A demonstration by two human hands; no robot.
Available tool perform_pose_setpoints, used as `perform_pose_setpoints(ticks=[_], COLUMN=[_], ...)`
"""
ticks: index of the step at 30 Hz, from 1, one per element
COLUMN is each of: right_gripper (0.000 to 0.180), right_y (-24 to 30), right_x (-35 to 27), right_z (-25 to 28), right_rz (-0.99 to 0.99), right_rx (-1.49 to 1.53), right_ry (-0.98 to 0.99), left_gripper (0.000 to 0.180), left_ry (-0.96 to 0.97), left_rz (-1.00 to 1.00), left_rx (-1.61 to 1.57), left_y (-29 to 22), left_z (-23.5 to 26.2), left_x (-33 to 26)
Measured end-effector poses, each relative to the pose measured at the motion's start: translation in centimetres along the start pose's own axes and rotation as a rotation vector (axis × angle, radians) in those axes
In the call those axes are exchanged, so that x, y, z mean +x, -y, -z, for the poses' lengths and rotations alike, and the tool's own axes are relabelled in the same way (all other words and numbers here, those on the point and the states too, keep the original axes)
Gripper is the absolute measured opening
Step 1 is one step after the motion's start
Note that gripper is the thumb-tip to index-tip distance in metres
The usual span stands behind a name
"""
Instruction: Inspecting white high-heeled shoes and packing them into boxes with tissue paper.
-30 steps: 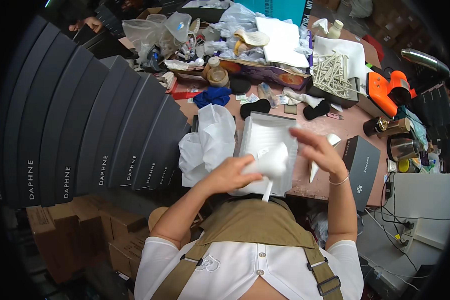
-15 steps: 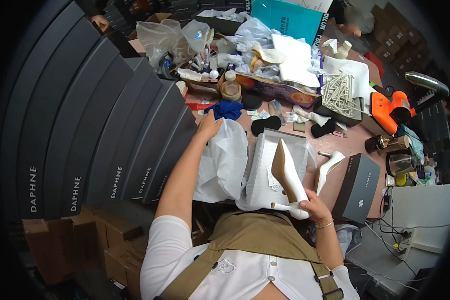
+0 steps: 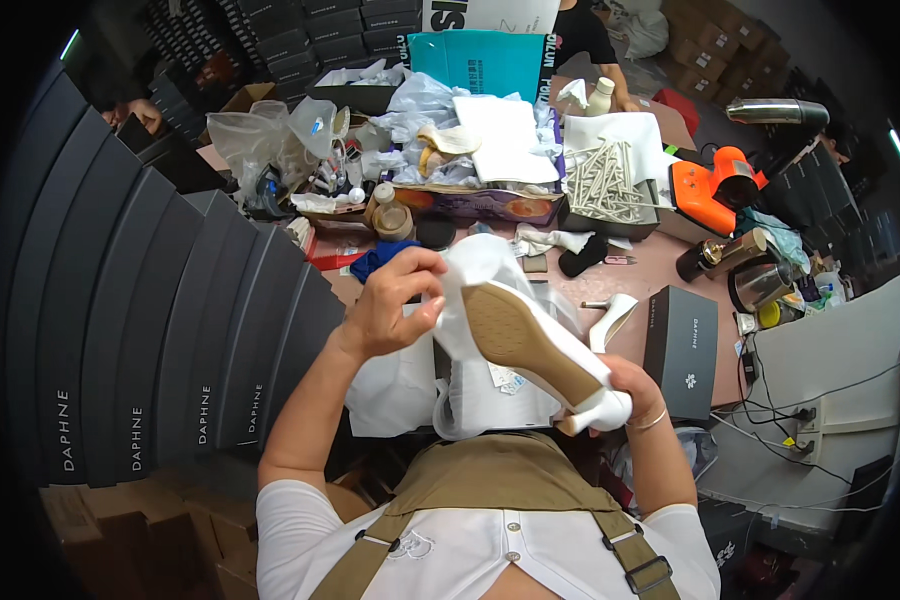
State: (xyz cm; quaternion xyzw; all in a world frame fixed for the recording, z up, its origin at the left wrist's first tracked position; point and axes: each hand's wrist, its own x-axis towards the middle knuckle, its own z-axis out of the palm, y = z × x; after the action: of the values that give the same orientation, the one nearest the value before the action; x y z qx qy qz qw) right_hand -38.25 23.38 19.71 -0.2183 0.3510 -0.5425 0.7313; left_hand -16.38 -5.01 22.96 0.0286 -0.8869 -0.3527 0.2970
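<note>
My right hand (image 3: 630, 388) grips a white high-heeled shoe (image 3: 545, 343) round its heel end, with the tan sole turned up toward me. My left hand (image 3: 400, 300) is closed, thumb and fingers pinching the edge of a thin translucent white sheet (image 3: 457, 330) beside the toe. Beneath the shoe lies an open shoe box with a white lining (image 3: 485, 405). White tissue paper (image 3: 390, 388) spreads to its left. A second white heeled shoe (image 3: 611, 322) rests on the table, next to a dark grey box lid (image 3: 682, 350). A crumpled blue cloth (image 3: 375, 262) lies beyond my left hand.
Dark shoe boxes (image 3: 170, 330) are stacked high on the left. Along the back stand a carton of crumpled paper (image 3: 480, 203), a box of white sticks (image 3: 607, 180) and a bottle (image 3: 391, 215). An orange device (image 3: 705, 195) is at right. Another person's arm (image 3: 620, 85) shows behind.
My left hand has left the blue cloth and come right to the shoe's toe, where it pinches the thin sheet. The shoe has been raised and tilted leftward in my right hand.
</note>
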Motion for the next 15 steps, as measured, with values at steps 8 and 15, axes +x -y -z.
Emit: perform_pose_setpoints(ticks=[8, 15], right_gripper=[0.050, 0.064], right_y=[-5.3, -8.9], right_x=[5.6, 4.6], right_z=[-0.3, 0.1], right_rz=[-0.040, -0.044], right_rx=[-0.332, 0.233], right_ry=[-0.288, -0.037], left_gripper=[0.020, 0.029], left_ry=[-0.299, -0.489], left_rz=[0.420, 0.466], left_rx=[0.321, -0.001], left_y=[2.4, -2.2], left_z=[-9.4, -9.9], left_x=[-12.3, -10.3])
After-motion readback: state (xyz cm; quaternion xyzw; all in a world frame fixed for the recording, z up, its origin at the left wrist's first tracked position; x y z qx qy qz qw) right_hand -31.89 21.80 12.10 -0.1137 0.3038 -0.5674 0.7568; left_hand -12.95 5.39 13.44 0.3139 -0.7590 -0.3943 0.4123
